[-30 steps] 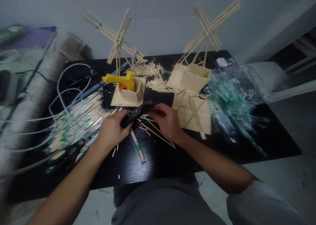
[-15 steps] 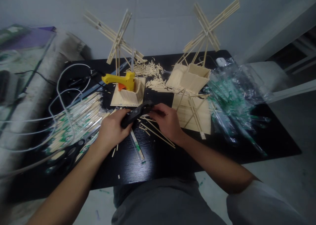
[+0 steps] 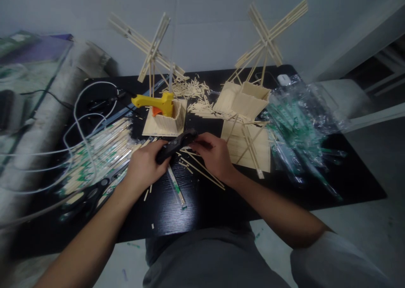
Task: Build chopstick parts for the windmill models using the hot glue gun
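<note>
Over the counter's middle, the left hand's grip wraps a black tool; the right hand's fingers bunch at its right end, pinching what I cannot tell. A stick panel crowds the right; dark surface opens toward the near edge.

Grey shirt, short loose grey sleeve on the right; left hand and right hand bare.
</note>
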The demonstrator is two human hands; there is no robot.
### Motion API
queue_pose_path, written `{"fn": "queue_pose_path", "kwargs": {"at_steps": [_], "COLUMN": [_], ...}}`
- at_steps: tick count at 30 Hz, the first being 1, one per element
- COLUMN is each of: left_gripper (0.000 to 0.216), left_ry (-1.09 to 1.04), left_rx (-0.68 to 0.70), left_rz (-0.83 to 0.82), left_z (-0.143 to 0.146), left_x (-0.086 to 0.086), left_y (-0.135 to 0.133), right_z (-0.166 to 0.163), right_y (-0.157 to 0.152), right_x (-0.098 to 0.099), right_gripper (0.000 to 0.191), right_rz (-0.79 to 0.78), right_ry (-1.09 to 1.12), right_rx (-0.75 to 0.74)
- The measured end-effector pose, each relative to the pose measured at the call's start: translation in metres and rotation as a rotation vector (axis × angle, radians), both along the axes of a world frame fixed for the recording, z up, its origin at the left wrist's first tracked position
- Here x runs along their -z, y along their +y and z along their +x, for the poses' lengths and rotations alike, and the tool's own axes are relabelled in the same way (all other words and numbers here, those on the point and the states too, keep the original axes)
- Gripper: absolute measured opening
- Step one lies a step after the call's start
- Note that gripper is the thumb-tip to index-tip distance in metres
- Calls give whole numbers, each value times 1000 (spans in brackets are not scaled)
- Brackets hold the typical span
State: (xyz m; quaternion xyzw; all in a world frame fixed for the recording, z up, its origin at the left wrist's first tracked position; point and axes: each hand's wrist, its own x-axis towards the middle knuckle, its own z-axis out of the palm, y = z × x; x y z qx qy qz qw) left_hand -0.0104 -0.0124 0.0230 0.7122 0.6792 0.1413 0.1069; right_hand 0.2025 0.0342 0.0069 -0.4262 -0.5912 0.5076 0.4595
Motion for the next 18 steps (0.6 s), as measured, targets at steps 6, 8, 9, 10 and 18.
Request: {"fn": "queue_pose_path", "kwargs": {"at_steps": [6, 8, 9, 10, 18], "left_gripper": [43, 43, 42, 40, 28], "left_ry": [-16, -16, -13, -7, -128], "left_rx": [2, 0, -1, -4, -54], "left_rz": [15, 24, 21, 13, -42], "left_z": [1, 1, 0, 1, 4], "left_x": [1, 0, 0, -1, -3], "left_y": [1, 1, 1, 1, 0], "right_z": [0, 0, -1, -1, -1], "right_y": [0, 0, 0, -1, 0], "right_x": [0, 0, 0, 0, -2], "right_gripper": [9, 9, 9, 9, 10], "right_rz": [-3, -4, -3, -2, 10], "right_ry": [15, 14, 14, 14, -1], "right_rx": [-3, -2, -2, -2, -7]}}
